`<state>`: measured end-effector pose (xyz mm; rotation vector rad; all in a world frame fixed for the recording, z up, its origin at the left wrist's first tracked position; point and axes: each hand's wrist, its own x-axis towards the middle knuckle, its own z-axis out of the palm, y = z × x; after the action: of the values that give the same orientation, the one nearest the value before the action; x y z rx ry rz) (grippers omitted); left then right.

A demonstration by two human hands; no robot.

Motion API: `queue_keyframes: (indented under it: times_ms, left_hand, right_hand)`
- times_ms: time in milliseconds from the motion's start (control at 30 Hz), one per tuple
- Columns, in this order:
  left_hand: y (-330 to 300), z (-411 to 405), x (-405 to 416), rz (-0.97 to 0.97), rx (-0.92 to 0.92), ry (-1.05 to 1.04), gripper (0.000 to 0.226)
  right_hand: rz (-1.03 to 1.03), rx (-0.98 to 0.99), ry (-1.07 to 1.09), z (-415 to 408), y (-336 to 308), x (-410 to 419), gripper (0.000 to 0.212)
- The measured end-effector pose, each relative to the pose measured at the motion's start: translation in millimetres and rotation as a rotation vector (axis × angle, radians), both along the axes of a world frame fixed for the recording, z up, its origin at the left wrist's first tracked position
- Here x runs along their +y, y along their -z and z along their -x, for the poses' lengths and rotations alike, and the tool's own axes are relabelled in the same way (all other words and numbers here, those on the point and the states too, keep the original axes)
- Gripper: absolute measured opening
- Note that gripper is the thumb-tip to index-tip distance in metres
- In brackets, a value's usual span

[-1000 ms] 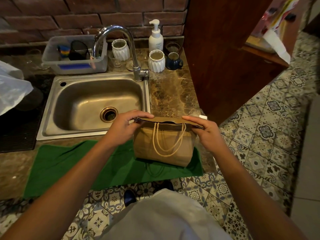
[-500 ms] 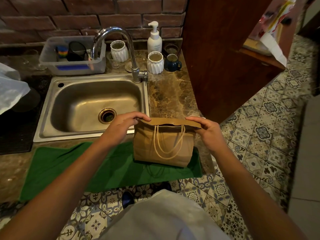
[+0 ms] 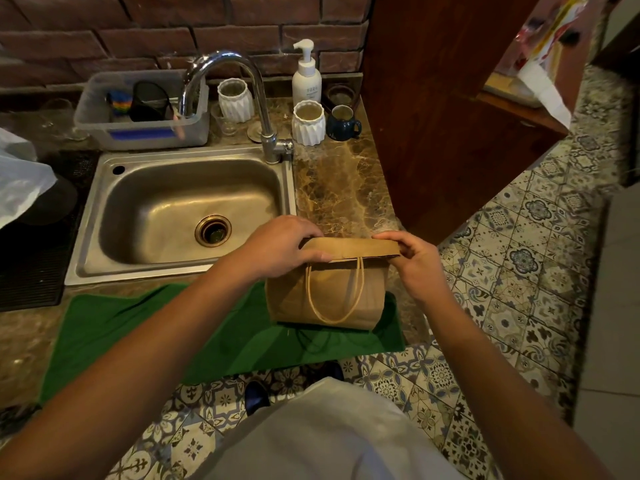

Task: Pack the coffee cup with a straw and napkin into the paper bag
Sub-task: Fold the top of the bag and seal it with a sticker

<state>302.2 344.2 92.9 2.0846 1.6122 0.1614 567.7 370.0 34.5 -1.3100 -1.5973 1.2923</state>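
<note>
A brown paper bag [image 3: 332, 296] with twine handles stands on the green towel [image 3: 145, 327] at the counter's front edge. Its top is folded over toward me into a flat flap. My left hand [image 3: 280, 247] pinches the flap's left end, thumb in front, fingers on top. My right hand [image 3: 412, 261] pinches the flap's right end the same way. The handles hang down the bag's front face. The coffee cup, straw and napkin are hidden; I cannot tell what is inside the bag.
A steel sink [image 3: 104, 223] with a tall faucet [image 3: 256, 98] lies left of the bag. Behind stand white ribbed cups [image 3: 308, 124], a blue mug [image 3: 343, 123], a soap pump [image 3: 306, 79] and a plastic bin [image 3: 145, 133]. A wooden cabinet [image 3: 450, 116] rises on the right.
The bag's top flap has been folded further down and flatter over the front. Both hands kept their grip on its ends.
</note>
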Motion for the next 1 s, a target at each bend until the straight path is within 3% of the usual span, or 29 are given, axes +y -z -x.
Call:
queue_keyframes:
  times_ms: [233, 367, 567, 833, 1000]
  left_hand:
    - [3, -4, -3, -0.071, 0.076, -0.050, 0.038]
    - [6, -6, -5, -0.131, 0.053, -0.080, 0.031]
    - [7, -3, -6, -0.130, 0.051, -0.091, 0.032]
    - [4, -7, -3, -0.098, 0.047, -0.039, 0.037]
    - [2, 9, -12, -0.050, -0.044, -0.046, 0.059]
  right_hand:
    - [0.088, 0.059, 0.066, 9, -3, -5, 0.030]
    - [0.078, -0.038, 0.049, 2, -4, -6, 0.030]
    - [0.180, -0.120, -0.182, -19, -40, -10, 0.055]
    - [-0.354, -0.856, -0.478, 38, -51, 8, 0.070]
    - [-0.417, -0.902, -0.488, 48, -43, 10, 0.051]
